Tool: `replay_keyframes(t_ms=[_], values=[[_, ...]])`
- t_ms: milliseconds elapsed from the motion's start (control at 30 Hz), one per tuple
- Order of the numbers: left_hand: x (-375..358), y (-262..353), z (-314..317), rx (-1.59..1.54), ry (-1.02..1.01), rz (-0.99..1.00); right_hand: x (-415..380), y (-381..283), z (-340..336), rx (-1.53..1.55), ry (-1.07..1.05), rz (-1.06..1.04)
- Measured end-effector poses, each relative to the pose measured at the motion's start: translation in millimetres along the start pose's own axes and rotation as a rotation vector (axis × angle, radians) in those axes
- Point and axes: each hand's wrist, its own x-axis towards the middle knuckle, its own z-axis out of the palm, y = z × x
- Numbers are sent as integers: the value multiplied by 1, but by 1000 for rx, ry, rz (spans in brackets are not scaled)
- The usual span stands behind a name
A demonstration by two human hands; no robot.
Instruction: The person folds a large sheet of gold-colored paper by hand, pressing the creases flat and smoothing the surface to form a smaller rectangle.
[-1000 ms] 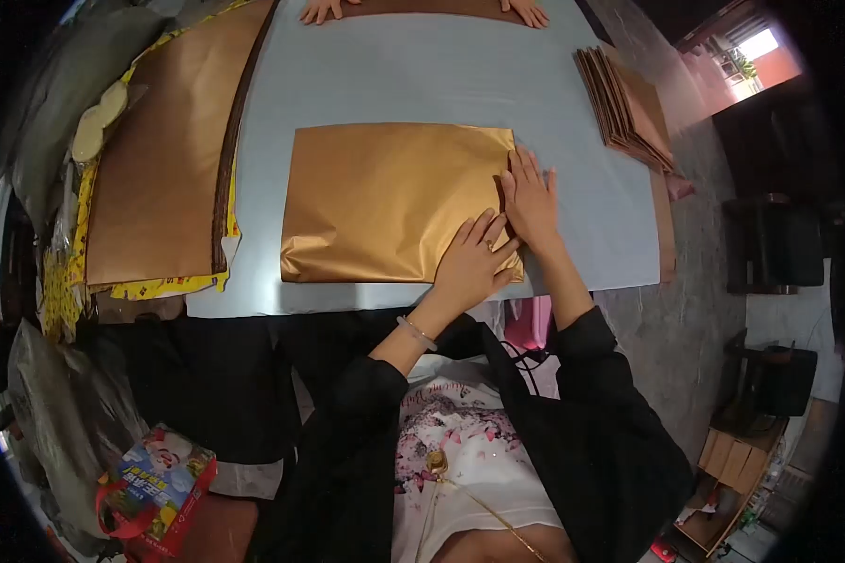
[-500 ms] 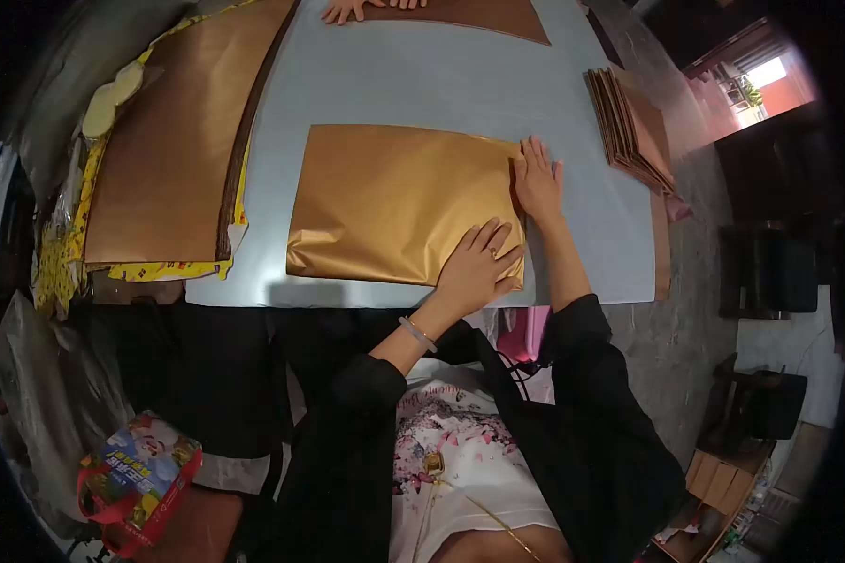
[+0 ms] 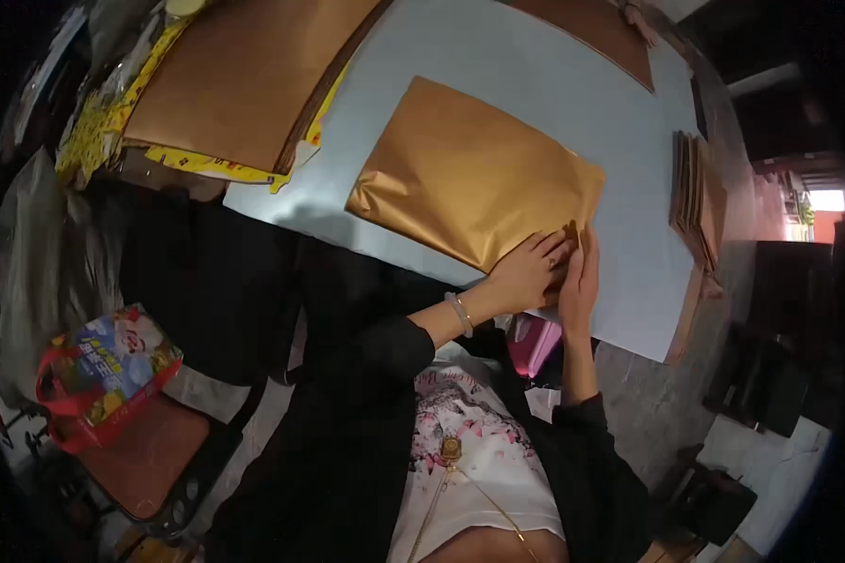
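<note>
Wrinkle risk: gold sheet (image 3: 479, 174) corner.
Left hand (image 3: 528, 270), right hand (image 3: 579, 281): fingers close together, grip indeterminable; uneven pressure may crease it.

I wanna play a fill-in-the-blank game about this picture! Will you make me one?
1. The shiny packet that the left hand and right hand touch is ____ in colour.
2. Of those two hands, the ____ one has a bracelet at its wrist.
3. The handle on the bag is ____.
4. The jacket sleeves are ____.

Missing words: gold; left; red; black.
</note>
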Motion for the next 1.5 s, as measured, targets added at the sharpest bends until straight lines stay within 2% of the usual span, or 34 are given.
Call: replay_keyframes(t_ms=[67, 133, 167, 200, 267, 400, 433, 500, 533, 600, 833, 900, 1000, 1233, 1500], values=[[0, 0, -2, -8, -2, -23, -13, -1, 4, 1, 50, 44], [2, 1, -2, -9, -82, -19, -21, 0, 0, 6, 3, 64], [1, 1, 2, -12, 7, 5, -25, 6, -3, -132, -8, 17], [-1, 1, 4, -14, 4, -2, -27, 10, -5, -271, -17, -28], [-1, 2, 2, -26, 66, 6, -29, 14, -7, -387, -52, -52], [-1, 0, -2, -29, 48, -4, -35, 32, -8, -734, -121, -135], [0, 0, -7, -31, -33, 2, -34, 20, -7, -717, -127, -96], [0, 0, -2, -97, 26, -20, -34, 19, -9, -714, -153, -100], [-1, 2, -7, -90, -52, -44, -34, 19, -6, -774, -143, -92], [-2, 0, 2, -22, -4, -30, -34, 21, -6, -753, -132, -101], [-4, -2, -5, 26, -59, -69, -34, 18, -4, -739, -103, -76], [-7, -9, -5, 18, 23, -112, -34, 18, -7, -721, -114, -79], [-16, -19, -16, 17, 33, -195, -33, 14, -5, -724, -97, -69], [-44, -60, -36, 192, 165, -413, -33, 8, -4, -720, -105, -29], [-82, -106, -71, 298, 242, -446, -32, 8, -3, -715, -92, -35]])
